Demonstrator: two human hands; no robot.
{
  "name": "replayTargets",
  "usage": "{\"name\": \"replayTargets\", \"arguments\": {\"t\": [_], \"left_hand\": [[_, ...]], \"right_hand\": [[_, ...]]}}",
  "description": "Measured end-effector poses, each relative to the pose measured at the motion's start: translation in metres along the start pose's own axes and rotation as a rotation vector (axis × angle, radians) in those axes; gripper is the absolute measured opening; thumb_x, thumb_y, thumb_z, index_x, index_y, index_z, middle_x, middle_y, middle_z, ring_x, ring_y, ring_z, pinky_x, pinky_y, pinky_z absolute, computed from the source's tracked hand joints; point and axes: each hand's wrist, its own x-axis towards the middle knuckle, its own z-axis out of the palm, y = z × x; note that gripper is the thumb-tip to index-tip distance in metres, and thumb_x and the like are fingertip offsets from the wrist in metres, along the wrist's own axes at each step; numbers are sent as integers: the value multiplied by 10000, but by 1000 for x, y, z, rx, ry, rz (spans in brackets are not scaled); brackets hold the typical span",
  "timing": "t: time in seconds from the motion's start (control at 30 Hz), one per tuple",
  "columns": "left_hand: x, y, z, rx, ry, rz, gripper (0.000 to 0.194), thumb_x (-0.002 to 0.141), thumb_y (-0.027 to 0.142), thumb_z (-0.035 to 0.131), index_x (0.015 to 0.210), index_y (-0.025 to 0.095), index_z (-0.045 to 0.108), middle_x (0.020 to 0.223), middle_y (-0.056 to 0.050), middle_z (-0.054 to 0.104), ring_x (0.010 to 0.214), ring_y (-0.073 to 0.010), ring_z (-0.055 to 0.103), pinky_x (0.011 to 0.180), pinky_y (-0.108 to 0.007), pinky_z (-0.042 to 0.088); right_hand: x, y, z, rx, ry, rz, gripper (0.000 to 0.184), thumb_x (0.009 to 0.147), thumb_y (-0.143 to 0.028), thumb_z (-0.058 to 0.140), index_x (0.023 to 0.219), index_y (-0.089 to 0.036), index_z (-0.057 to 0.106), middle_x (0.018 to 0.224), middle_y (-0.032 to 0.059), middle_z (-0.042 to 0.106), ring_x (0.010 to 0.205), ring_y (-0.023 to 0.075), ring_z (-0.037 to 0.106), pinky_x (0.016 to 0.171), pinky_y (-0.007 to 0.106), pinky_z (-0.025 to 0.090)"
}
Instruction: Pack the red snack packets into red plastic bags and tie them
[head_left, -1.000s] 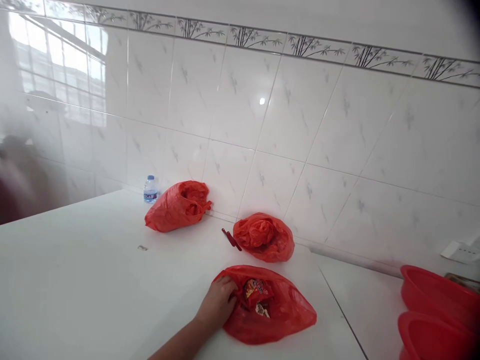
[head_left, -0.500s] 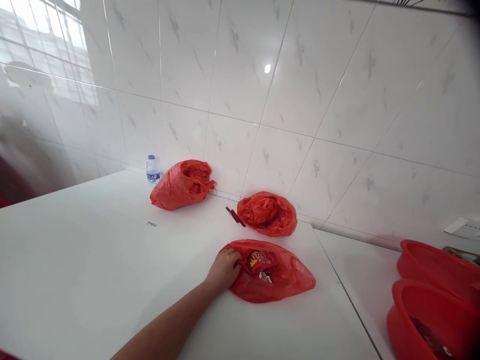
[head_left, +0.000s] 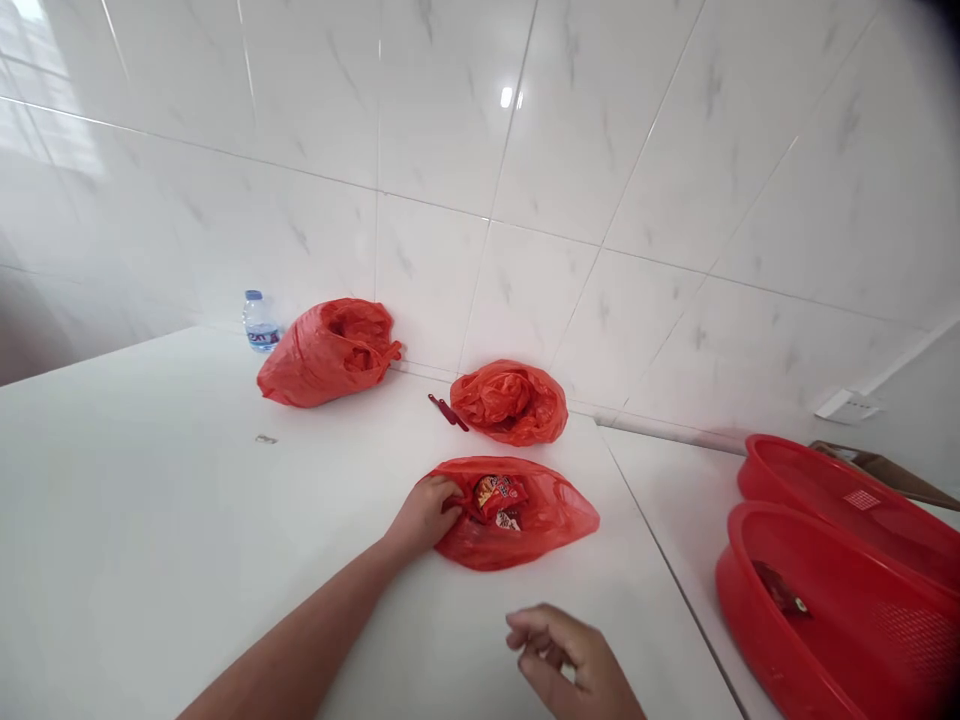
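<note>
A red plastic bag (head_left: 547,515) lies on the white table with its mouth spread wide. Inside it are a red snack packet (head_left: 501,494) with printed lettering and a small white-and-dark wrapper (head_left: 508,520). My left hand (head_left: 429,512) is closed on the bag's left edge, its fingertips partly hidden in the folds. My right hand (head_left: 562,655) hovers in front of the bag, fingers curled loosely with a gap to the thumb, and I see nothing in it.
Behind stand a bunched red bag (head_left: 510,402), a fuller red bag (head_left: 322,355) and a water bottle (head_left: 261,322) by the tiled wall. Two dark red knives (head_left: 448,411) lie near the bunched bag. To the right are two red plastic baskets (head_left: 757,600), the nearer holding a dark packet.
My right hand has come into view from the bottom. The view has swung to the right, showing more of the baskets. My left hand keeps its hold on the bag.
</note>
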Motion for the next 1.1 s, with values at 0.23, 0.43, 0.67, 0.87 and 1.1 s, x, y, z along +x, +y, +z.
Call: {"name": "replayTargets", "arguments": {"t": [0.23, 0.43, 0.67, 0.87, 1.1], "left_hand": [[-5, 5, 1, 29, 30, 5, 211, 697, 57, 496, 768, 204, 628, 859, -37, 649, 857, -200, 585, 808, -335, 459], [-11, 15, -7, 16, 115, -4, 224, 756, 80, 455, 818, 215, 623, 940, -45, 638, 929, -201, 572, 843, -340, 469], [-12, 29, -20, -51, 201, -25, 239, 732, 83, 485, 838, 220, 649, 995, -42, 647, 1002, -213, 564, 919, -361, 448], [11, 34, -29, -115, 250, -124, 220, 741, 128, 449, 844, 207, 626, 979, -23, 666, 910, -175, 610, 837, -312, 491], [23, 59, -79, -137, 228, -166, 246, 782, 232, 449, 935, 233, 642, 995, -3, 683, 861, -166, 628, 744, -270, 498]], "right_hand": [[3, -14, -10, -386, -43, -19, 354, 719, -233, 576, 1055, -276, 679, 1064, 20, 675, 956, 194, 629, 822, 265, 492], [12, 21, -46, -631, 431, 20, 397, 868, -368, 430, 1176, -217, 631, 1250, 73, 595, 1165, 236, 538, 991, 376, 429], [90, 18, -55, -821, 422, 103, 346, 896, -207, 351, 1089, -169, 636, 1085, 90, 651, 1019, 206, 594, 807, 291, 446], [118, 21, -63, -818, 405, 193, 228, 796, -140, 452, 910, -182, 645, 858, 77, 675, 784, 197, 624, 598, 263, 374], [71, 1, -94, -494, 518, 24, 243, 840, -319, 407, 836, -247, 639, 913, 18, 673, 781, 172, 616, 650, 264, 438]]}}
